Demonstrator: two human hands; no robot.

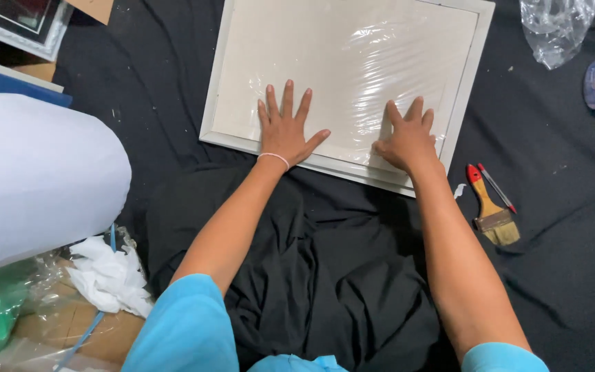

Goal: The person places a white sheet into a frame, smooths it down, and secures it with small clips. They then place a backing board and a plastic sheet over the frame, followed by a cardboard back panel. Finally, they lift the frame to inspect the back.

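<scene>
A white picture frame (464,83) lies flat on black cloth, its inside covered by a pale board under a shiny clear plastic film (373,69). My left hand (286,127) rests flat on the film near the frame's lower edge, fingers spread. My right hand (408,138) presses flat on the film a little to the right, fingers together, next to the lower right corner. Neither hand holds anything.
A paintbrush with a red-tipped wooden handle (490,210) and a pen (497,187) lie right of the frame. A large white roll (36,179) sits at left above crumpled white paper (108,275). Crumpled clear plastic (556,27) lies top right.
</scene>
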